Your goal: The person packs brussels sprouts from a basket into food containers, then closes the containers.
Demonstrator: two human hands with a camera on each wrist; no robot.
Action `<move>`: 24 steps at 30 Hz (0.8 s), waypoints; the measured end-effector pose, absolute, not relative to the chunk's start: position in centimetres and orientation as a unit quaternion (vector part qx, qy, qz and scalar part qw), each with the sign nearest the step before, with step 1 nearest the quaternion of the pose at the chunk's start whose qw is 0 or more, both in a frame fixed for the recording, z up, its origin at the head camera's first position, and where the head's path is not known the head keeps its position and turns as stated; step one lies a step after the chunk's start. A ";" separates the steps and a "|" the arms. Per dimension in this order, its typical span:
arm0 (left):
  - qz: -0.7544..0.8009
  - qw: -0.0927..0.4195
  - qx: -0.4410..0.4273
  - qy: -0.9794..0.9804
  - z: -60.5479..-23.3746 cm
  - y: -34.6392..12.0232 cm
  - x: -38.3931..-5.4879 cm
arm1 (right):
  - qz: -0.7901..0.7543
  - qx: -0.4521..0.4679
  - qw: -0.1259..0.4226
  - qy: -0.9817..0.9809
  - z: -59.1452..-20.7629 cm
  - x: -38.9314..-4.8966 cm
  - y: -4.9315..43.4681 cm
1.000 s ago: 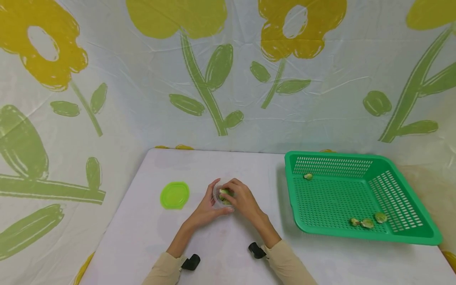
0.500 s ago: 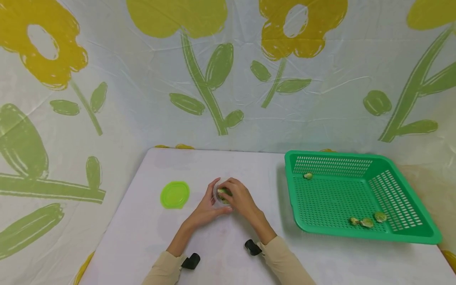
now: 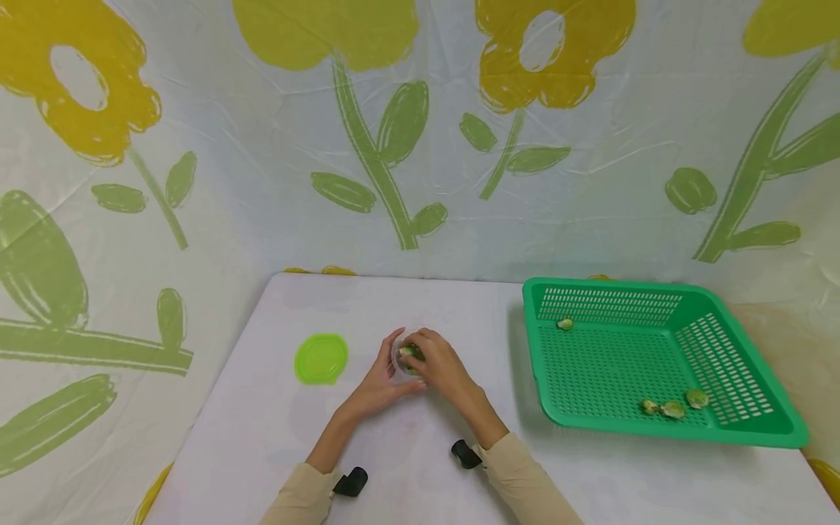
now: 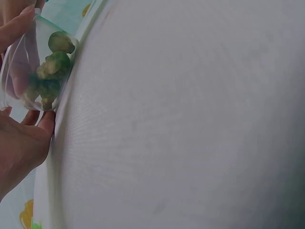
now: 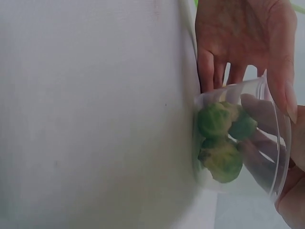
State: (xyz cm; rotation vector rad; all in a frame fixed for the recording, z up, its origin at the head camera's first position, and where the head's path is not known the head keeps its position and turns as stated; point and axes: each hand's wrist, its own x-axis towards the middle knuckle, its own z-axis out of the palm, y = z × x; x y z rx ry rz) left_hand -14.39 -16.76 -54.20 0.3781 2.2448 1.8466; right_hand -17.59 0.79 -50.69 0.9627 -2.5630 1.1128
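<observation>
My left hand (image 3: 377,386) curls round the side of a clear plastic tub (image 5: 250,188), which stands on the white tabletop. My right hand (image 3: 441,362) reaches over the rim with its fingers down inside, pinching a Brussels sprout (image 3: 408,351). Through the tub wall in the right wrist view, several Brussels sprouts (image 5: 220,160) lie at the bottom, the fingers right against them. Sprouts (image 4: 58,63) show through the plastic in the left wrist view as well. From the head, the right hand hides much of the tub's inside.
A bright green round lid (image 3: 321,359) lies flat to the left of the hands. To the right stands a large green plastic basket (image 3: 545,394); a Brussels sprout (image 3: 565,324) sits at its back left and several others (image 3: 672,410) near its front. A flower-printed cloth (image 3: 275,146) hangs behind the table.
My right hand has shifted slightly left and deeper over the tub, with its forearm moving a little left too. The left hand stays in place round the tub.
</observation>
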 end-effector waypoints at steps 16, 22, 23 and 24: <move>0.619 0.108 0.108 0.770 -54.1 -16.7 -14.1 | 0.353 0.370 0.111 -0.852 -49.5 -16.7 3.3; 0.617 0.109 0.106 0.772 -54.0 -16.6 -14.1 | 0.339 0.379 0.116 -0.853 -48.4 -16.1 4.4; 0.618 0.109 0.107 0.771 -54.0 -16.6 -14.1 | 0.337 0.379 0.118 -0.854 -48.2 -16.0 4.6; 0.618 0.108 0.108 0.771 -54.0 -16.6 -14.1 | 0.337 0.379 0.119 -0.853 -48.0 -15.9 4.8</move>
